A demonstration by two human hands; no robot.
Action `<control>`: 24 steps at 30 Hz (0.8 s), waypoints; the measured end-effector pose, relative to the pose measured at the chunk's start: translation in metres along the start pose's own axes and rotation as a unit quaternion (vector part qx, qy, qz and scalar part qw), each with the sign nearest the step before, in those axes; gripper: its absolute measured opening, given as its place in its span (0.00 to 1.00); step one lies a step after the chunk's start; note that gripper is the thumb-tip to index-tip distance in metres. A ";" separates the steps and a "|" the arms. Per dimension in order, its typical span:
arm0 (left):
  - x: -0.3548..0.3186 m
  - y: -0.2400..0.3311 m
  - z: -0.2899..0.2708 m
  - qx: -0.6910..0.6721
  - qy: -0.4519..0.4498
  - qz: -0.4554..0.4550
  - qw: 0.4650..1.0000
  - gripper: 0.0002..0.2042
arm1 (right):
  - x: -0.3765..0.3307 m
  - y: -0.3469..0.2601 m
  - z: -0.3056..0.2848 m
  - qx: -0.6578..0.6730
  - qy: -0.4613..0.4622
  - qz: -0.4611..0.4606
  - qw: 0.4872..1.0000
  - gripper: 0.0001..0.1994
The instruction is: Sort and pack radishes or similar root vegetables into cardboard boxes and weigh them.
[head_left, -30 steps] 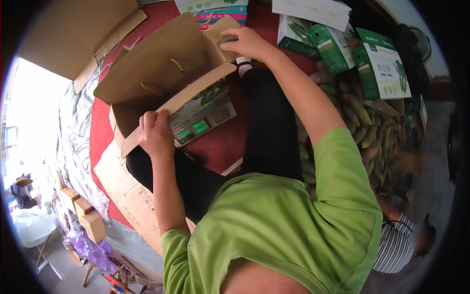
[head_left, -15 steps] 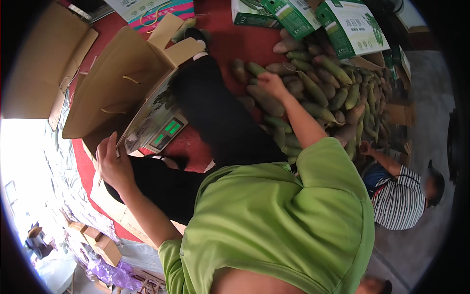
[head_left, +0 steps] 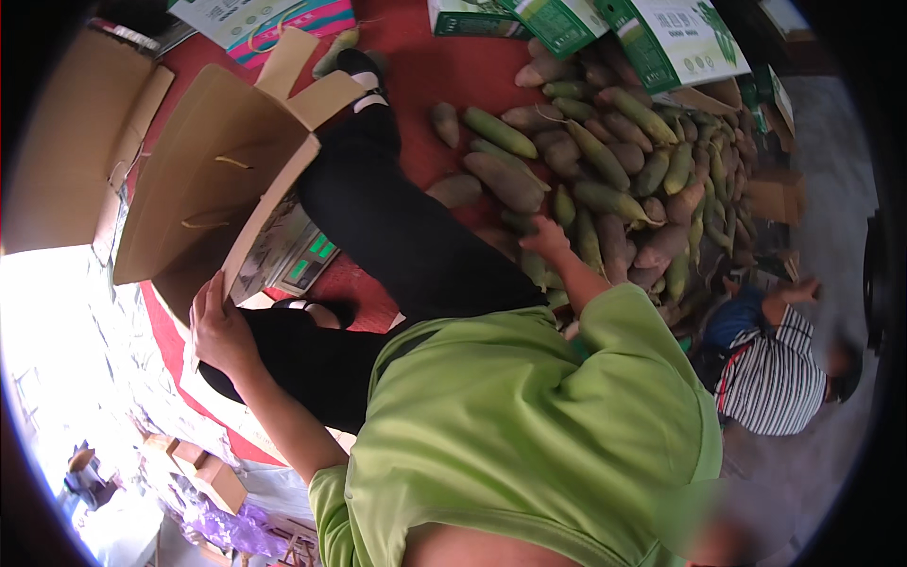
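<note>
Long green radishes (head_left: 499, 132), some with reddish-brown, muddy skins, lie heaped on the red floor covering (head_left: 416, 47). My right hand (head_left: 545, 241) reaches down into the near left part of the heap, at a dark radish (head_left: 518, 222). Its fingers are partly hidden and blurred, so whether it grips anything does not show. On the left my left hand (head_left: 222, 326) is closed on the near edge of an open cardboard box (head_left: 194, 180), which has cord handles and raised flaps. A scale with green lit digits (head_left: 316, 257) stands partly hidden behind that box, beside my leg.
Green-and-white cartons (head_left: 675, 42) stand behind the heap. Another open cardboard box (head_left: 76, 142) is at far left. A person in a striped shirt (head_left: 770, 383) crouches at the right. Small brown boxes (head_left: 213, 477) and purple plastic (head_left: 227, 529) lie at lower left.
My right hand has moved nearer to me across the heap. My left hand stays at the box edge; the box flap now covers more of the scale. The person at right has shifted an arm.
</note>
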State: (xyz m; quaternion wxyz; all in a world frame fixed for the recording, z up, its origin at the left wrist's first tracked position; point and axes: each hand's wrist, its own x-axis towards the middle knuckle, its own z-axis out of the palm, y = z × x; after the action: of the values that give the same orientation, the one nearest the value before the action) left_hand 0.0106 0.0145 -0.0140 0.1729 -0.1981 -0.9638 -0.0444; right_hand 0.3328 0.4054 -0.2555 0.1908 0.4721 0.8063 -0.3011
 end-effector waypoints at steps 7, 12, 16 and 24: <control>-0.002 0.000 0.000 0.007 0.004 -0.002 1.000 0.13 | 0.016 0.050 0.040 0.040 -0.035 -0.034 0.998 0.39; 0.001 0.003 -0.005 0.007 0.011 0.013 1.000 0.12 | 0.014 0.009 -0.003 0.046 -0.018 -0.044 0.998 0.38; 0.001 0.003 -0.007 0.007 0.014 0.002 1.000 0.12 | 0.007 -0.065 -0.068 0.070 0.060 -0.132 0.987 0.34; 0.002 0.000 -0.009 -0.018 0.023 0.010 1.000 0.11 | -0.054 -0.265 -0.219 0.369 0.155 -0.405 0.822 0.26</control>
State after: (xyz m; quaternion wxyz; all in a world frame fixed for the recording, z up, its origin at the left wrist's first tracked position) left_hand 0.0117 0.0135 -0.0054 0.1922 -0.2101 -0.9564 -0.0645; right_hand 0.1216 0.4174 0.0205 -0.2645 0.1783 0.7725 -0.5491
